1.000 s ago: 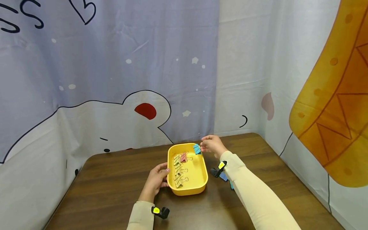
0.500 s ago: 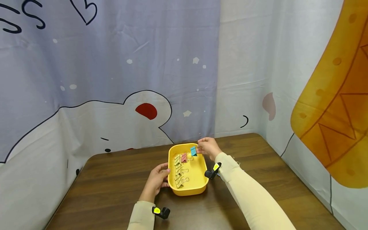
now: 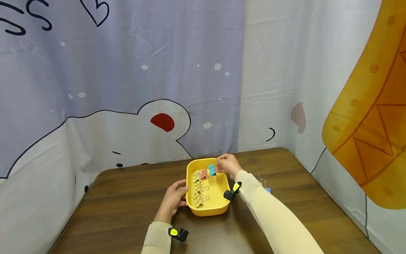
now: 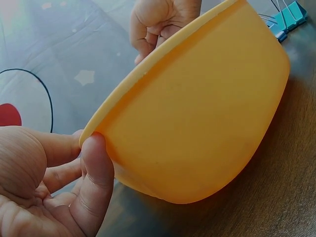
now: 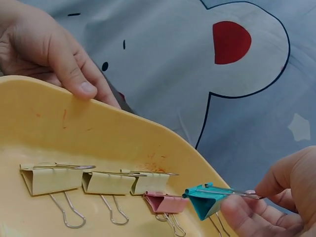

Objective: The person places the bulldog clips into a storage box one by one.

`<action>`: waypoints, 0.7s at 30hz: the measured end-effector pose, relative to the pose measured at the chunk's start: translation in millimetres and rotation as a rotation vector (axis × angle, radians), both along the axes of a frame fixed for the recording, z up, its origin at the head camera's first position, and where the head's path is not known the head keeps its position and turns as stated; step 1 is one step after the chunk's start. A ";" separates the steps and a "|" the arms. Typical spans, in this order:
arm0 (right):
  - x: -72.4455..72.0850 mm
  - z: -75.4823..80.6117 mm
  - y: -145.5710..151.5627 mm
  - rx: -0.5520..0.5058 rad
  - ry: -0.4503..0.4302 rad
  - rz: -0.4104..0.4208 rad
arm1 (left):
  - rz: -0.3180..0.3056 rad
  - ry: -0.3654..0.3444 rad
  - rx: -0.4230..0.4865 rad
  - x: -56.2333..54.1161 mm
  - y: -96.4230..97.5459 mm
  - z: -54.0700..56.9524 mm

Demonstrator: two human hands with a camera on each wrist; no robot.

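Note:
A yellow plastic bin [image 3: 219, 197] sits on the wooden table, its rim pinched on the left side between the thumb and fingers of my left hand [image 3: 174, 194]. My right hand [image 3: 229, 164] is over the bin's far right part, and it pinches a teal binder clip [image 5: 205, 202] by its wire handle. Right beside that clip, inside the bin, lies a pink binder clip [image 5: 165, 202]. Several pale yellow binder clips [image 5: 52, 180] stand in a row along the bin's left wall, wire handles pointing right in the head view.
More binder clips lie on the table right of the bin, partly hidden by the right sleeve: a blue clip [image 3: 268, 190] in the head view, a teal clip [image 4: 291, 16] in the left wrist view. A printed curtain [image 3: 158, 70] hangs behind the table [image 3: 120, 204].
My right hand has carried the teal binder clip leftward from the bin's right rim to beside the pink one. My left hand keeps its grip on the bin.

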State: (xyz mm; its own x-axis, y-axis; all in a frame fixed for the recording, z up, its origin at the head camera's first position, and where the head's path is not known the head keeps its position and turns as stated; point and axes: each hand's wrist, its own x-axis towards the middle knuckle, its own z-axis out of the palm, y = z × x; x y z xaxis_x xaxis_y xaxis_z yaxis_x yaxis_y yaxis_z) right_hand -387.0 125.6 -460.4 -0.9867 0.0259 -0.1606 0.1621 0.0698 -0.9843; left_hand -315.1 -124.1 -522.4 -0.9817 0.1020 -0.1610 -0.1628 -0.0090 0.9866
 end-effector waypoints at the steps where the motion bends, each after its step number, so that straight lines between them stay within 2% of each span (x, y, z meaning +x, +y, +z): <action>1: 1.6 0.4 -1.0 0.011 -0.003 0.002 | 0.000 0.001 0.001 0.1 0.0 0.1; 8: 8.6 0.2 -6.4 0.069 -0.011 0.017 | 0.004 -0.013 -0.001 0.2 0.2 1.1; 16: 9.4 -5.5 -11.4 0.138 0.025 0.006 | 0.001 -0.005 0.003 0.4 -0.2 -0.5; 21: 5.3 -8.5 -13.0 0.261 0.057 -0.028 | 0.001 0.001 0.002 0.9 0.4 -0.2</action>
